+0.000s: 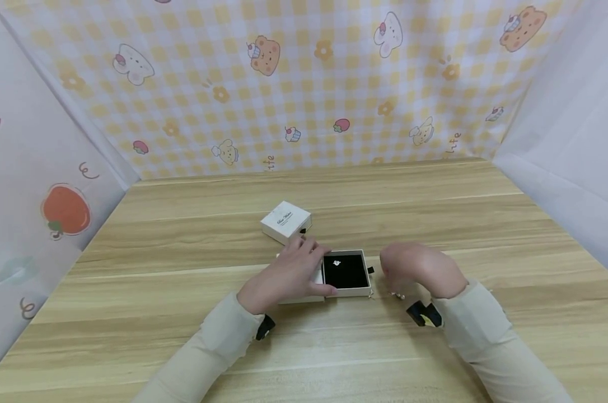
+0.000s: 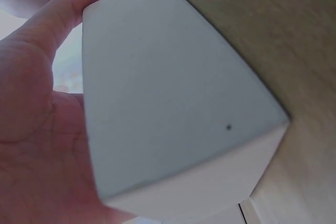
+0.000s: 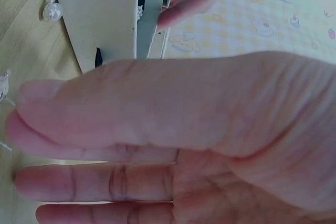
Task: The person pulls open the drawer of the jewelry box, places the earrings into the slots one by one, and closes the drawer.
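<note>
A white drawer-style jewelry box (image 1: 346, 292) lies on the table with its drawer slid out to the right. On the drawer's black lining (image 1: 345, 275) sits a small silvery jewelry piece (image 1: 336, 262). My left hand (image 1: 291, 271) grips the box, thumb along the near side and fingers over the far side. To the right, my right hand (image 1: 417, 268) bends down to the table. Its thumb lies against the index finger, the other fingers are straight, and nothing shows between them. A pearl earring (image 3: 52, 10) lies by the box corner; another silvery piece (image 3: 4, 83) is near the right fingertips.
Behind the left hand stands a second white box (image 1: 285, 221), closed, with printed lettering and a black tab. The wooden table (image 1: 183, 224) meets a yellow checked cloth (image 1: 304, 84) at the back and pale cloths at both sides.
</note>
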A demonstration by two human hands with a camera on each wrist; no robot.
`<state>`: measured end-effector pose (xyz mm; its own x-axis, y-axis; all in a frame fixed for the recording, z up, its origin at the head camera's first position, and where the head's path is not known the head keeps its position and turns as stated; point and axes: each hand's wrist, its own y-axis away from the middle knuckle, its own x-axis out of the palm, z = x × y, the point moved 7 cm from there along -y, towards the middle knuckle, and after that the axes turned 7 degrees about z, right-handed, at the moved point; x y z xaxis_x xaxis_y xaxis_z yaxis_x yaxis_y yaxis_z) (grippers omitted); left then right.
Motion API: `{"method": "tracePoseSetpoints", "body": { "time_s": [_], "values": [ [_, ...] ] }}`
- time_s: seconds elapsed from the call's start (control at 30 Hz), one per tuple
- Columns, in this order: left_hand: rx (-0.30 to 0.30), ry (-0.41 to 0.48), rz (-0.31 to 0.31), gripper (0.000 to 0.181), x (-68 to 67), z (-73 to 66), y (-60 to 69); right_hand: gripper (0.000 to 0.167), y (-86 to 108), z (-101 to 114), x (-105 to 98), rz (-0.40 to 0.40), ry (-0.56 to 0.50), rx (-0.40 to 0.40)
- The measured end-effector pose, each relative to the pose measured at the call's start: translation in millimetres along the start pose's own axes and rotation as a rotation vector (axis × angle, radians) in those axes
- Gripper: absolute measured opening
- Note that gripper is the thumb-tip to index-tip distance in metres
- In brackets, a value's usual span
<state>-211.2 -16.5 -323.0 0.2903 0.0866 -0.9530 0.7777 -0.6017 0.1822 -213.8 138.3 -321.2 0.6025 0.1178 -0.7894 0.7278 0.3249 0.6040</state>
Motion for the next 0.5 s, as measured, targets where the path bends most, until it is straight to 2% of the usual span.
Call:
{"method": "tracePoseSetpoints", "body": {
  "time_s": [0.27, 0.5],
  "values": [
    [0.000, 0.006, 0.007, 0.080, 0.2, 0.9, 0.2, 0.026, 0.1, -0.9, -2.1, 0.003, -0.008, 0.013],
    [-0.008, 0.002, 0.016, 0.081, 0.4, 1.5, 0.7, 0.030, 2.5, -0.7, -8.9, -0.042, -0.001, -0.005]
  ]
}}
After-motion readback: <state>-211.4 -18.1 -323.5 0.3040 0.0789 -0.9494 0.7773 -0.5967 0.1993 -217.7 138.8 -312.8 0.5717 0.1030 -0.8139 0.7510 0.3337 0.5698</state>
